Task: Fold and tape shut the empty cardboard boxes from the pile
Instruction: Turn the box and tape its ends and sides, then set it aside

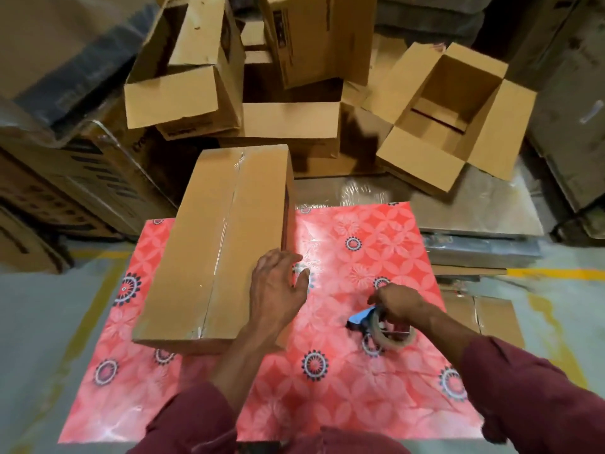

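Note:
A closed brown cardboard box point(216, 244) lies on the table with the red flowered cloth point(360, 381), clear tape running along its top seam. My left hand point(278, 283) rests at the box's right near edge, fingers spread and relaxed over the corner. To the right, my right hand point(397, 304) grips a tape dispenser point(386, 326) with a blue blade guard and a roll of clear tape, held just above the cloth. Behind the table sits the pile of open empty boxes point(262, 93).
An open box point(451, 116) with flaps spread stands at the back right. Stacks of flat printed cartons point(65, 178) lie at left, wrapped flat sheets point(474, 204) at right. Grey floor with yellow lines point(556, 273) surrounds the table.

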The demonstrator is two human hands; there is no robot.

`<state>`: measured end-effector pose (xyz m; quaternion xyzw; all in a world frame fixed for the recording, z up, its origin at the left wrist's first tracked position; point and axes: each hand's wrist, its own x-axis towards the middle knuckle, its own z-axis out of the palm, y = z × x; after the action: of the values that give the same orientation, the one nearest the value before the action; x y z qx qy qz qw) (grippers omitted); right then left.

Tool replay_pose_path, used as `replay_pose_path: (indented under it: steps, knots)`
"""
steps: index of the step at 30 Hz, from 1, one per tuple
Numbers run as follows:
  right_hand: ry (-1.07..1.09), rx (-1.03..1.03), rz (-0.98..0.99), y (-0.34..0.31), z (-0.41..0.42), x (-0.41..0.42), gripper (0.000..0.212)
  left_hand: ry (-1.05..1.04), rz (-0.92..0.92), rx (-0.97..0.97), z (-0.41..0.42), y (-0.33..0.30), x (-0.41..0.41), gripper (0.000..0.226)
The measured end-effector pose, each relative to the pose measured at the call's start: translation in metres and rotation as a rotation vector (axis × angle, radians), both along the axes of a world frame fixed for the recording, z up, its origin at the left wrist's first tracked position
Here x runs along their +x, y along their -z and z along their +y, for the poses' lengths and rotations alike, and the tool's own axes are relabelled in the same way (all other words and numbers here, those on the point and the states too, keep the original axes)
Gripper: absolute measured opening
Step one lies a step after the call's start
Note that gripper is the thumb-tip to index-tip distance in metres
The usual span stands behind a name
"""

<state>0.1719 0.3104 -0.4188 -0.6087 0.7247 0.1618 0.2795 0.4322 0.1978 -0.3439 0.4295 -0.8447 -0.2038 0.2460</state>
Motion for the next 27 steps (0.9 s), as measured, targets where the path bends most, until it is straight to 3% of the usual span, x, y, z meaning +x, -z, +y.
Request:
replay_pose_path:
  steps: [7,12,15,18,21,24,27]
  knots:
    - [0.068,-0.136,0.003,-0.003,0.021,0.001,0.048,-0.062,0.011,0.194,0.025,-0.013,-0.002,0.031]
    - [0.172,-0.424,-0.063,-0.034,0.035,0.018,0.05,-0.149,0.314,0.539,0.045,-0.015,0.008,0.013]
    - [0.199,-0.677,-0.099,-0.07,0.036,0.039,0.051,-0.187,0.532,0.744,0.07,-0.019,0.02,0.029]
    - [0.166,-0.886,-0.1,-0.114,0.032,0.07,0.05,-0.313,0.779,1.152,0.088,-0.028,0.034,0.05]
    - [0.08,-0.995,-0.073,-0.152,0.02,0.106,0.057,-0.354,0.904,1.529,0.082,-0.034,0.054,0.071]
    - [-0.005,-0.966,-0.033,-0.175,0.003,0.145,0.059,-0.3,1.005,1.657,0.066,-0.046,0.083,0.073]
    - [-0.054,-0.897,0.003,-0.185,-0.015,0.187,0.057,-0.317,1.086,1.705,0.051,-0.052,0.123,0.058]
